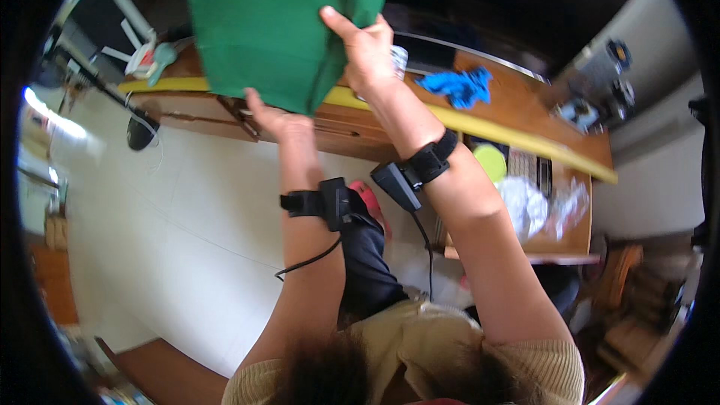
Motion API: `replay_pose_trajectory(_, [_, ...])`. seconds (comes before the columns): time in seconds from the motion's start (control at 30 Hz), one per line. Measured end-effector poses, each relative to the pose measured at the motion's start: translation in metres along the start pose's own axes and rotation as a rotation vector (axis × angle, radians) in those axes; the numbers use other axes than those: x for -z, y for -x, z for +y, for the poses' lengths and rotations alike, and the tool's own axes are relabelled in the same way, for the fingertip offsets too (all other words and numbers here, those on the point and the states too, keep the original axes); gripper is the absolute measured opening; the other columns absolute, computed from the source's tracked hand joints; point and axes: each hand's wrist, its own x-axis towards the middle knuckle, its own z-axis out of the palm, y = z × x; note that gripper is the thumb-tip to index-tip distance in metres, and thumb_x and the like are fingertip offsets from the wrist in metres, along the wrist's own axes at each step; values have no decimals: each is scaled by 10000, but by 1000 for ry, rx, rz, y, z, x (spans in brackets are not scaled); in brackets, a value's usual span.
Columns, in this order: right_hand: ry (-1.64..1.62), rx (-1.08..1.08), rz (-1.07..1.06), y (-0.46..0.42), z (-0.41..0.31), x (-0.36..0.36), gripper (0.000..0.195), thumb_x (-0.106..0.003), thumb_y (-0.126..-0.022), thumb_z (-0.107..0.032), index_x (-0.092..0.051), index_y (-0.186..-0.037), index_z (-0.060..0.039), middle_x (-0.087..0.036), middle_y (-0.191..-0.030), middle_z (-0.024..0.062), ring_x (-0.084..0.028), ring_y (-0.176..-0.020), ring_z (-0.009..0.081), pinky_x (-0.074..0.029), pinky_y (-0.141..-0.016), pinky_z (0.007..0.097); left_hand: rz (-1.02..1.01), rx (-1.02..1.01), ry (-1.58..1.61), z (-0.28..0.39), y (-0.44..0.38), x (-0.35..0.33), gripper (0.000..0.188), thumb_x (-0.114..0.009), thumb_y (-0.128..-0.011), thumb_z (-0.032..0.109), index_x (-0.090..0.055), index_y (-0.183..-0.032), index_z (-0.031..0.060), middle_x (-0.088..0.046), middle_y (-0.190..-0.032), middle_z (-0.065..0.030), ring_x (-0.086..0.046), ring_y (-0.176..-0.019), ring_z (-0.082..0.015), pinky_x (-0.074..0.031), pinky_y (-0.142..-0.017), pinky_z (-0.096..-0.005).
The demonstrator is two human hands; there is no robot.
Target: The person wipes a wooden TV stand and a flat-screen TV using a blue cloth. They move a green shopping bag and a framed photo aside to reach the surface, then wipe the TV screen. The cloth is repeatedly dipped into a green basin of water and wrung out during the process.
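A green paper bag or folder [264, 28] is held up in front of me, its top running out of view. My right hand [368, 56] grips its right side, with the thumb lying on the near face. Under the bottom edge, my left hand [275, 118] supports it, thumb against the front. Something pale shows at its upper right opening; the rest of the contents is hidden. Behind it stands a wooden cabinet [523, 118] with a yellow strip [506, 135] along its front edge. A blue cloth or glove [461, 85] lies crumpled on the cabinet top.
At right, a pulled-out drawer [585, 219] holds a lime-green round lid [490, 162], a calculator or remote [523, 166] and clear plastic bags [523, 208]. A large dark screen [495, 11] stands behind. A black stand base [142, 130] is on the floor at left.
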Motion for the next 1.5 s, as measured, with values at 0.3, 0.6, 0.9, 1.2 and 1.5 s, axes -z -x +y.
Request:
replay_pose_trajectory(0.3, [184, 294, 165, 121, -111, 61, 293, -719, -779, -29, -607, -1046, 20, -666, -942, 67, -632, -838, 146, -536, -766, 312, -332, 397, -365, -17, 93, -50, 673, -568, -889, 466, -400, -1384, 40, -482, -1352, -151, -474, -1226, -329, -382, -1044, -500])
replay_pose_trajectory(0.6, [575, 394, 719, 256, -243, 182, 269, -720, -793, -193, -694, -956, 20, -692, -853, 62, -621, -755, 132, -499, -724, 286, -633, 1122, -424, -132, 234, -66, 651, -594, -892, 409, -388, -1396, 52, -499, -1356, -137, -490, -1231, -298, -386, -1051, -467])
replay_pose_trajectory(0.9, [397, 162, 1264, 347, -285, 292, 300, -682, -825, -99, -611, -1071, 56, -668, -937, 108, -658, -795, 204, -556, -676, 325, -672, 1701, -647, -240, 327, -15, 733, -713, -776, 408, -417, -1356, 72, -513, -1322, -148, -509, -1196, -304, -411, -1013, -483])
replay_pose_trajectory(1.2, [44, -194, 1250, 327, -239, 428, 282, -647, -888, -161, -551, -1105, -10, -635, -994, 117, -639, -871, 296, -546, -769, 509, -477, 1586, -936, -302, 308, 20, 674, -688, -811, 336, -392, -1351, 63, -494, -1324, -145, -501, -1194, -307, -429, -983, -505])
replay_pose_trajectory(1.5, [1437, -339, 1403, 327, -218, 497, 657, -788, -721, -246, -499, -1237, 38, -481, -1314, 259, -536, -1140, 403, -465, -955, 431, -785, 1024, -1303, -319, 321, 63, 428, -658, -745, 41, -520, -1149, 28, -588, -1063, -94, -565, -953, -215, -469, -824, -369])
